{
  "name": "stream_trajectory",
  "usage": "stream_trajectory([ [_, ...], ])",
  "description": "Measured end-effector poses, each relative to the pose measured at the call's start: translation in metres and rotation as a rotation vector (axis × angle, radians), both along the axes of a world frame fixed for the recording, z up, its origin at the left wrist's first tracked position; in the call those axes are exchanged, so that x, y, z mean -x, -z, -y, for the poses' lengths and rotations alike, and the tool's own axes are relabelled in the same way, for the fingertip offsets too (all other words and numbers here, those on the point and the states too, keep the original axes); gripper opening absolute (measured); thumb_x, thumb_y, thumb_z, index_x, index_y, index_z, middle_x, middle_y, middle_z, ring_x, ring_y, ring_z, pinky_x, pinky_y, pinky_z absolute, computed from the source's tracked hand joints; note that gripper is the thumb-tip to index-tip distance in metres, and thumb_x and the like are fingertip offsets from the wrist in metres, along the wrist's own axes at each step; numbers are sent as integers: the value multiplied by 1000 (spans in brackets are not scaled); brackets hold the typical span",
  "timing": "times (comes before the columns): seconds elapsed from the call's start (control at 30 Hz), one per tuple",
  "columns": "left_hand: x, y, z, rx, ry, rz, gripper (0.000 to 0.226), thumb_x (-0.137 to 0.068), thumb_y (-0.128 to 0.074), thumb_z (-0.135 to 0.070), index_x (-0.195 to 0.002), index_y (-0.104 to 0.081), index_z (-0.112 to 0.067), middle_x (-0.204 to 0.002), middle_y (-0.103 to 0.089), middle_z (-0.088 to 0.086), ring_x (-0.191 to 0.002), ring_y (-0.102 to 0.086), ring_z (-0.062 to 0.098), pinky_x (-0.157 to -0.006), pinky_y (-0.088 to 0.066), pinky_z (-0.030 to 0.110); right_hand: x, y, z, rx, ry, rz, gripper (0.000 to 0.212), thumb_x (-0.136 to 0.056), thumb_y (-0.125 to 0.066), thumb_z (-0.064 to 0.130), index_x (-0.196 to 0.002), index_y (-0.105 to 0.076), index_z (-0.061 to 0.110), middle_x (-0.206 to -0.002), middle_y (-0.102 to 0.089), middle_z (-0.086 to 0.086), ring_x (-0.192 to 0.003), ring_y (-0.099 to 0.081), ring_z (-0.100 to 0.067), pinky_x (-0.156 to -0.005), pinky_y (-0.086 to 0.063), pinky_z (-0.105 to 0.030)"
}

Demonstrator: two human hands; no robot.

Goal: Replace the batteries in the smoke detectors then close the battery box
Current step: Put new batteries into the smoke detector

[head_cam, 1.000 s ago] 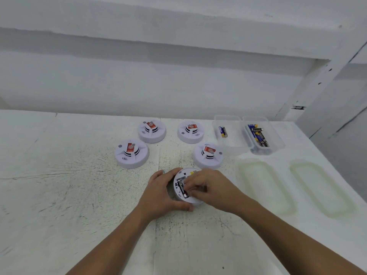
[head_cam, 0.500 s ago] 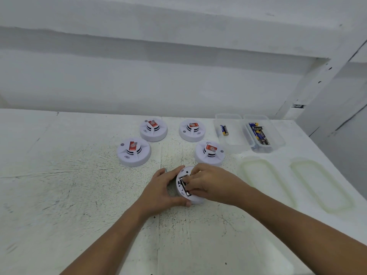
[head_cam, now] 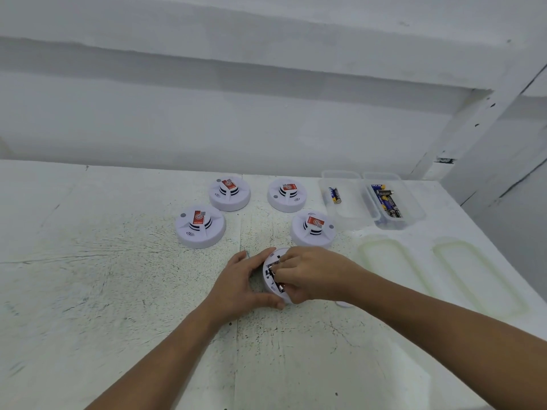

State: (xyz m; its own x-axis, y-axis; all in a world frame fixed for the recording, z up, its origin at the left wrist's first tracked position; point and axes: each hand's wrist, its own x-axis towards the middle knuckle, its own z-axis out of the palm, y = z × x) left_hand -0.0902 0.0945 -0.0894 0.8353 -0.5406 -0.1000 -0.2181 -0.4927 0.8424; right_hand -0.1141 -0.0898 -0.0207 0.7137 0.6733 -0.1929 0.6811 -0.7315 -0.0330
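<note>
An upturned white smoke detector [head_cam: 271, 282] lies on the table with its battery compartment exposed. My left hand [head_cam: 239, 279] grips its left rim, thumb in front and fingers behind. My right hand [head_cam: 313, 273] covers its right half, and its curled fingertips pinch a battery [head_cam: 280, 288] in the compartment. Two clear battery boxes stand open at the back right. The left box [head_cam: 352, 214] holds one battery [head_cam: 335, 195]. The right box [head_cam: 416, 213] holds several batteries [head_cam: 387, 201].
Other smoke detectors sit face up behind my hands, with red stickers on top: one [head_cam: 199, 227] at the left, two more [head_cam: 229, 193] [head_cam: 287, 195] farther back, and one [head_cam: 313, 230] just behind my right hand. Two translucent lids [head_cam: 393, 264] [head_cam: 479, 273] lie at the right.
My right hand's fingers have moved further over the battery compartment and now hide most of it. My left hand keeps its grip on the detector.
</note>
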Motion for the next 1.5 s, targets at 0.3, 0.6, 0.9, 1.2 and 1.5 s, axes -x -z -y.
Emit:
stream_trajectory([
  [0.3, 1, 6, 2, 31, -21, 11, 98, -52, -88, -49, -135, -35, -52, -126, -45, -38, -136, -17, 6, -114, -20, 32, 19, 0, 1, -323, 277, -40, 22, -85, -59, 31, -88, -66, 11, -83, -64, -4, -83, -54, -16, -70, -44, -29],
  [0.6, 1, 9, 2, 13, -51, 10, 102, -49, -89, -48, -137, -38, -49, -125, -45, -39, -140, -19, 11, -108, -22, 27, 27, 8, -4, -410, 441, 22, 19, -84, -53, 8, -95, -68, 12, -89, -67, -1, -83, -52, -18, -70, -39, -26],
  [0.9, -1, 7, 4, -19, -68, -21, 103, -43, -89, -52, -129, -33, -59, -118, -36, -44, -141, -17, 10, -108, -23, 33, -16, -20, 42, -1258, 1029, -334, 17, -78, -66, -9, -82, -69, 6, -82, -71, -9, -67, -64, -13, -62, -53, -23],
  [1.2, -1, 5, 5, -49, -114, -48, 105, -34, -89, -57, -125, -36, -64, -138, -45, -23, -142, -17, 6, -113, -26, 38, -105, -22, 118, -903, 1276, 147, 8, -81, -61, -1, -79, -68, -1, -76, -65, -6, -72, -59, -20, -66, -51, -31],
  [1.5, -2, 10, 6, -25, -123, -40, 110, -27, -87, -65, -128, -44, -59, -110, -50, -24, -127, -42, 20, -104, -40, 45, -133, 15, 125, -342, 1229, 202, 39, -84, -46, -12, -58, -27, 11, -57, -35, -4, -49, -35, -13, -41, -25, -22],
])
